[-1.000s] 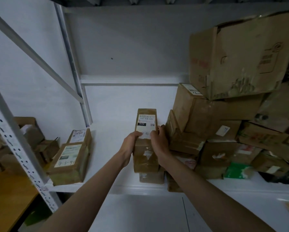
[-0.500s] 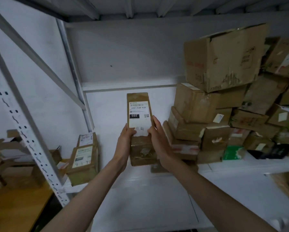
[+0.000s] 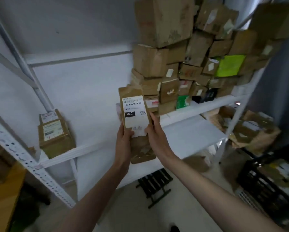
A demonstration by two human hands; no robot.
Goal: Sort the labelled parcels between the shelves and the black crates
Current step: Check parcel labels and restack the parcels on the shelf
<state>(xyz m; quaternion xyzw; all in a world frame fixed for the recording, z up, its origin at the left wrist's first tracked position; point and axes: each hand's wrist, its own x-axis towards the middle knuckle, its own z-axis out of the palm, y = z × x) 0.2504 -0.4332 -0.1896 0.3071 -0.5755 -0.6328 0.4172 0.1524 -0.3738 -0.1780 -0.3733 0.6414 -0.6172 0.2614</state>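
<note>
Currently, head view: left hand (image 3: pixel 123 144) and right hand (image 3: pixel 157 136) both have their grip clamped on the tall brown parcel (image 3: pixel 136 124), frame centre, held upright in front of the white shelf (image 3: pixel 182 136). Label reads 032. Stacked parcels (image 3: pixel 182 56) fill upper right; black crate (image 3: pixel 271 186) sits lower right on the floor.

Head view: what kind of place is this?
Probably a parcel sorting or storage room. White metal shelving carries a stack of cardboard boxes, a black crate sits on the floor, and both hands hold a labelled parcel marked 032.
</note>
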